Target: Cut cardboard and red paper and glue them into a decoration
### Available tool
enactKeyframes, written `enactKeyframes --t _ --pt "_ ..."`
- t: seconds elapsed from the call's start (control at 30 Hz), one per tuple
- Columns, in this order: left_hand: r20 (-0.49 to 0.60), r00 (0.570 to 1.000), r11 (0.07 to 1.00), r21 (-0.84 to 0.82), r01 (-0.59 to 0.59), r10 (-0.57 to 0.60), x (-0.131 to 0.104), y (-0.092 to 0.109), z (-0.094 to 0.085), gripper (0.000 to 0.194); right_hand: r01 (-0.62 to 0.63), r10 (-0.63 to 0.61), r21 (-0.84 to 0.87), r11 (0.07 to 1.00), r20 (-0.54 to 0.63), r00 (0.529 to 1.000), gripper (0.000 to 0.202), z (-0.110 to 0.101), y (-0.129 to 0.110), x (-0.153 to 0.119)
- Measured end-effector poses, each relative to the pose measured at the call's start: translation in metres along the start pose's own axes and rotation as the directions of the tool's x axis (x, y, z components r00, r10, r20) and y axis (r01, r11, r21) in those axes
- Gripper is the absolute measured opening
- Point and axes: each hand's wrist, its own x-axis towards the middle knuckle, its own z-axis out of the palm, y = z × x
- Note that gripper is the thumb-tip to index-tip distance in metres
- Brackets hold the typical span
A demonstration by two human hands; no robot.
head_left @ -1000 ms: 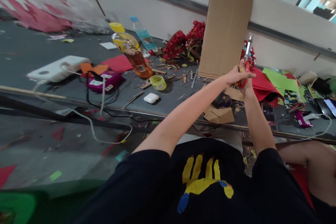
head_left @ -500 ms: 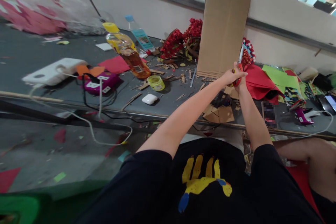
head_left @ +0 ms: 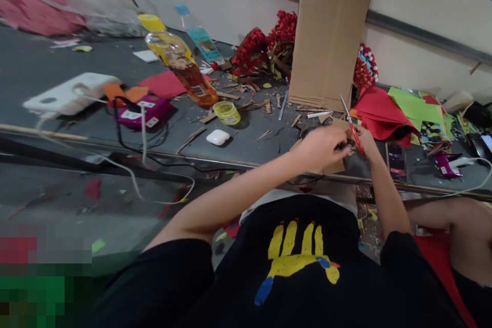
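Note:
Red-handled scissors [head_left: 355, 136] are in my right hand [head_left: 367, 144], which is closed around the handles. Their blades point up and away over the table, beside the foot of a tall cardboard sheet [head_left: 332, 36]. My left hand [head_left: 323, 147] is just left of the scissors, low over a piece of brown cardboard [head_left: 333, 168]. Motion blurs its bent fingers, and something dark shows near their tips; whether they grip it I cannot tell. A white marker [head_left: 319, 115] lies beyond my left hand.
A tilted drink bottle [head_left: 184, 69], an open yellow tub [head_left: 226, 113] and a white earbud case [head_left: 218, 137] are to the left. Red paper [head_left: 384, 113] and a phone [head_left: 396, 161] are to the right. Cardboard scraps litter the table. Another person's leg [head_left: 453, 225] is at right.
My hands were together at the scissors, higher in front of the cardboard sheet. Now they are apart and lower, the scissors in my right hand and my left hand nearer the table.

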Motion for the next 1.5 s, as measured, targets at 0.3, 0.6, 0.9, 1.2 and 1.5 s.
enactKeyframes --t 0.3,0.6,0.9,1.2,1.5 --pt "0.278 0.96 0.978 0.198 -0.07 0.012 -0.06 0.012 0.047 0.024 -0.13 0.188 0.346 0.929 -0.14 0.972 0.047 0.008 0.033 -0.051" --pt "0.206 0.974 0.963 0.231 -0.139 0.092 -0.053 -0.004 0.064 0.024 -0.024 0.169 0.523 0.852 -0.231 0.958 0.054 0.002 0.036 -0.056" --pt "0.131 0.989 0.98 0.18 -0.087 0.063 -0.037 -0.023 0.061 0.04 0.01 0.162 0.623 0.782 -0.219 0.962 0.048 -0.001 0.04 -0.051" --pt "0.201 0.978 0.971 0.214 -0.106 0.062 -0.042 -0.043 0.037 0.058 0.04 0.145 0.625 0.78 -0.242 0.959 0.047 0.002 0.04 -0.053" --pt "-0.159 0.982 0.97 0.233 -0.064 0.103 -0.058 -0.08 0.017 0.029 0.065 0.111 0.645 0.761 -0.228 0.967 0.051 0.003 0.038 -0.057"
